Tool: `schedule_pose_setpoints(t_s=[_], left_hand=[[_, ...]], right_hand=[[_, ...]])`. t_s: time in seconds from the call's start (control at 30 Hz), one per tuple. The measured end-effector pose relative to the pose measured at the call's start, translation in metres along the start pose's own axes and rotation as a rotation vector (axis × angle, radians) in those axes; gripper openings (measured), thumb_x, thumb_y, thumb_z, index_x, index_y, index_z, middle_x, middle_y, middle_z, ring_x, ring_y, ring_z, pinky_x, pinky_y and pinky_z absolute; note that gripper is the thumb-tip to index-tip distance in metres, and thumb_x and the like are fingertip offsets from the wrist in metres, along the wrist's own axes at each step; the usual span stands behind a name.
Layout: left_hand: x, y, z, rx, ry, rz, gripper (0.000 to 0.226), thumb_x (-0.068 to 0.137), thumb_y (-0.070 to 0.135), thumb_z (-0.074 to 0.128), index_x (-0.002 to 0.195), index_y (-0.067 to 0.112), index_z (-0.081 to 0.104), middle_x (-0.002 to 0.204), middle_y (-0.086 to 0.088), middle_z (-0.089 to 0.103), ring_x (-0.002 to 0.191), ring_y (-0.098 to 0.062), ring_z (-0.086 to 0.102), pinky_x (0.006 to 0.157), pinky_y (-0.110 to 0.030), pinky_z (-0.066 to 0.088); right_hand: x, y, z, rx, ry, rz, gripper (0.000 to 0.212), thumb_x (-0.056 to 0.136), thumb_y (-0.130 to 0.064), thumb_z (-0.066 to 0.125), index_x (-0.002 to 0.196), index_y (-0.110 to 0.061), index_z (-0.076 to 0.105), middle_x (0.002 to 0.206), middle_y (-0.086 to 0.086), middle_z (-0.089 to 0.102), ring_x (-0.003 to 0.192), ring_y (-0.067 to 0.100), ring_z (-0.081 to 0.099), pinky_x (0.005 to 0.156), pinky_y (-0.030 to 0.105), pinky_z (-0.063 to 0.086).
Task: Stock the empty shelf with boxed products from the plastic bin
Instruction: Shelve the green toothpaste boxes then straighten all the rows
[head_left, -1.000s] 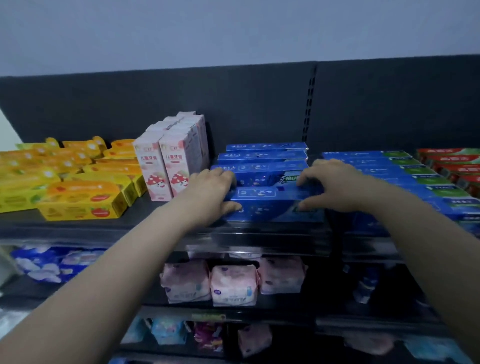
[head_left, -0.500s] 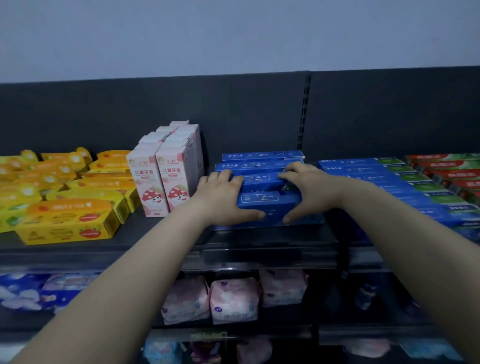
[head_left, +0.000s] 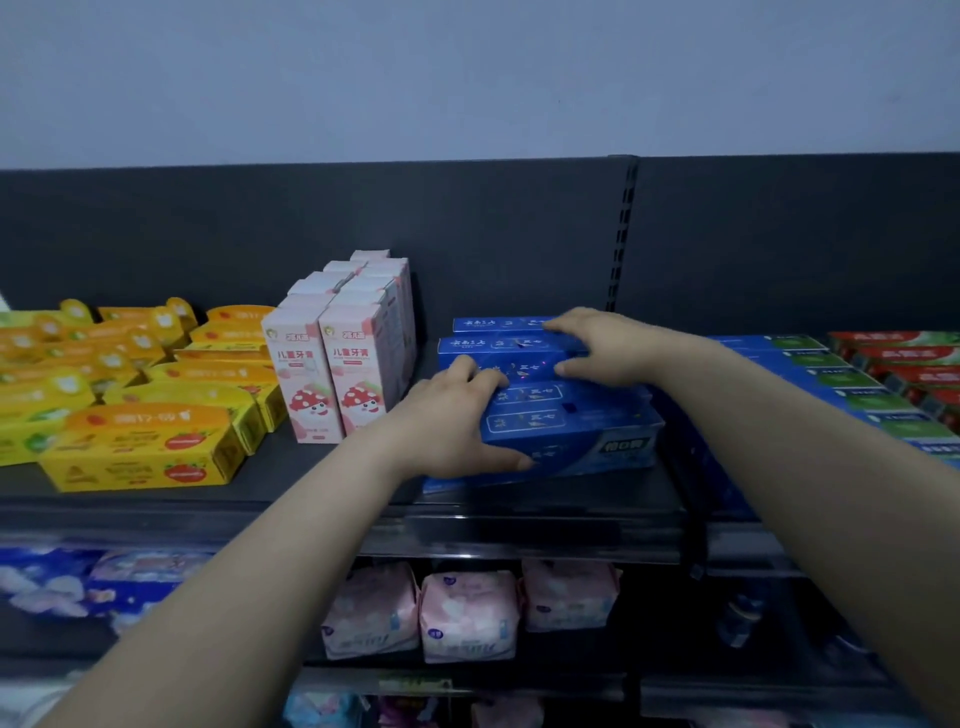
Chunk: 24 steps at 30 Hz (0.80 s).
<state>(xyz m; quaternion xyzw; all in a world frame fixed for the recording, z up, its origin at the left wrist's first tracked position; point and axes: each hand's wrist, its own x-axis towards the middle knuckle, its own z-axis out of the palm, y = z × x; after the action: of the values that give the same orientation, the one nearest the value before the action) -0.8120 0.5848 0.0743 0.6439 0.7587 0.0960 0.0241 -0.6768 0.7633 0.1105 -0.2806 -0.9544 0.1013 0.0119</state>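
Head view, near to far. Lower shelves: pink soft packs (head_left: 470, 616), untouched. Top shelf (head_left: 322, 467), front lip: stack of blue boxes (head_left: 566, 426), lying flat in stepped rows running back toward the dark rear panel. Left hand (head_left: 452, 421): palm on the stack's near left corner, thumb along the front face, grip pressing but not closed round any box. Right hand (head_left: 608, 345): fingers spread flat on the rear upper boxes, likewise an open pressing hold. Change from half a second ago: right hand has shifted back from the front box to the rear rows, left hand remains at the front corner; stack reads squarer, so the placing step appears close to done. Neighbours: pink upright cartons (head_left: 337, 364) just left, yellow boxes (head_left: 140, 447) far left, blue-green boxes (head_left: 857, 395) right. Plastic bin: not in view.
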Motion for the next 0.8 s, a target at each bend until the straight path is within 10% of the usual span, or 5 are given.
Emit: schedule_pose_setpoints(t_s=[0.27, 0.4, 0.67, 0.8], left_hand=[[-0.002, -0.002, 0.003, 0.006, 0.045, -0.005, 0.094, 0.064, 0.081, 0.053, 0.140, 0.030, 0.030, 0.123, 0.004, 0.036, 0.122, -0.021, 0.036, 0.108, -0.035, 0.026], [0.000, -0.004, 0.003, -0.005, 0.072, -0.076, 0.108, 0.062, 0.092, 0.023, 0.150, 0.031, 0.012, 0.154, -0.003, 0.015, 0.144, -0.023, 0.006, 0.118, -0.045, 0.003], [0.000, -0.006, 0.004, -0.175, -0.001, -0.124, 0.104, 0.064, 0.084, 0.034, 0.148, 0.025, 0.025, 0.155, -0.001, 0.016, 0.144, -0.022, 0.006, 0.118, -0.038, 0.014], [0.000, -0.006, 0.007, -0.185, 0.022, -0.140, 0.094, 0.073, 0.079, 0.043, 0.148, 0.025, 0.025, 0.154, -0.002, 0.017, 0.144, -0.021, 0.006, 0.118, -0.038, 0.014]], right_hand=[[0.043, 0.002, 0.007, -0.043, -0.116, 0.003, 0.051, 0.087, -0.035, 0.065, 0.135, -0.027, 0.049, 0.138, -0.007, 0.048, 0.121, 0.018, 0.048, 0.104, 0.034, 0.038], [0.015, 0.006, -0.004, 0.149, -0.233, -0.047, 0.033, 0.093, -0.042, 0.054, 0.125, -0.034, 0.059, 0.122, -0.016, 0.056, 0.110, 0.008, 0.053, 0.101, 0.030, 0.039], [0.077, 0.012, -0.001, -0.043, -0.037, 0.105, 0.061, 0.095, -0.029, 0.053, 0.149, -0.025, 0.025, 0.154, 0.003, 0.026, 0.138, 0.026, 0.031, 0.112, 0.039, 0.029], [0.085, 0.011, 0.004, -0.035, -0.057, 0.101, 0.048, 0.091, -0.022, 0.060, 0.137, -0.025, 0.046, 0.139, 0.002, 0.046, 0.119, 0.023, 0.051, 0.102, 0.038, 0.041]])
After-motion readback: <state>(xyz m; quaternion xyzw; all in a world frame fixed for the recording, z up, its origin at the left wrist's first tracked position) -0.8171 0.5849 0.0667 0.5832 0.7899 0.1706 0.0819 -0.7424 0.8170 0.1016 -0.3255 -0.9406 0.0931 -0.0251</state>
